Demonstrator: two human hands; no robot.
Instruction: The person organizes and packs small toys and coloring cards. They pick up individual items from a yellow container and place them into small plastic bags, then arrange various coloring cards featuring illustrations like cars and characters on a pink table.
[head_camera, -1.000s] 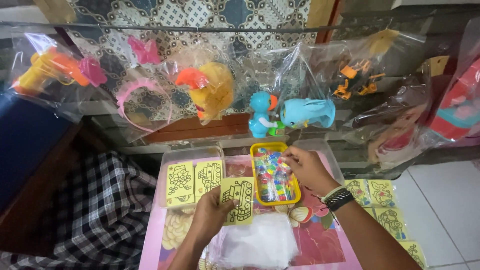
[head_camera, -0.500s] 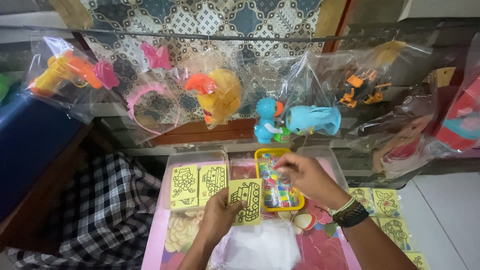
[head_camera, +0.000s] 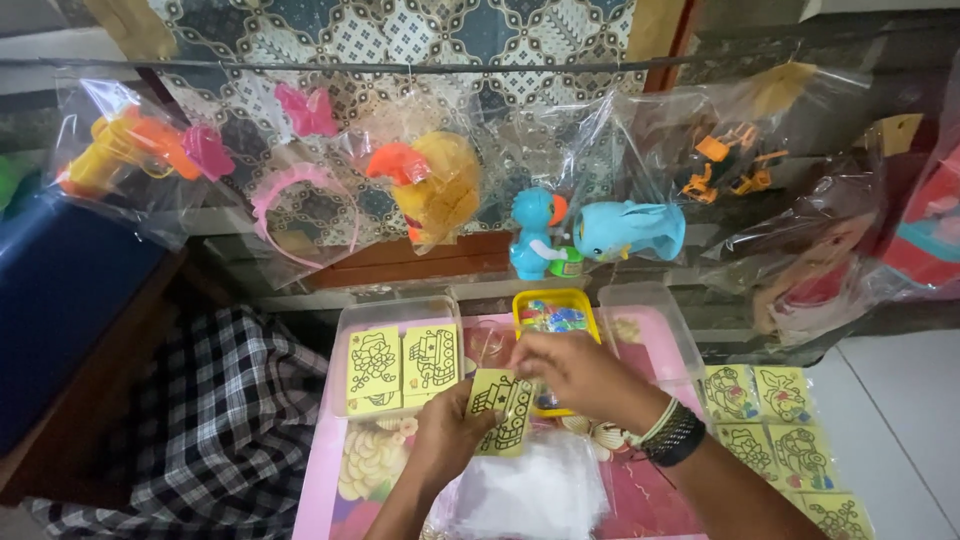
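Yellow is the colour of the small drawing card (head_camera: 502, 411) that the left hand (head_camera: 447, 437) pinches by its lower left edge, just in front of the yellow tray (head_camera: 556, 300) of coloured bits. Left of that tray sits a clear plastic lid (head_camera: 395, 355) with two more yellow cards (head_camera: 403, 366) lying flat in it. The right hand (head_camera: 575, 375) hovers over the near end of the tray, fingers curled down onto the card's top edge; whether it grips something tiny between the fingertips I cannot tell. Both hands meet at the card, close together.

Judging from this, the risk is a knock: the right hand reaches across the tray, and a wrist brushing its rim could tip it and scatter the small bits over the pink table top (head_camera: 320, 470). The card is held only at its edges, so it could also slip or bend.

Above and left of the tray, clear bags hang in a row from a line: an orange and yellow toy gun (head_camera: 115, 150), a pink hairband (head_camera: 300, 215), then a yellow duck toy (head_camera: 435, 185). Straight behind the tray stand a blue bird toy (head_camera: 530, 235) and a pale blue whale toy (head_camera: 630, 230). Up to the right, a bag holds small orange vehicles (head_camera: 730, 165). Right of the tray lies a second clear lid (head_camera: 640, 335), and beyond it a sheet of yellow picture cards (head_camera: 785, 440). In front of the tray lies a stack of white plastic sleeves (head_camera: 530, 490).
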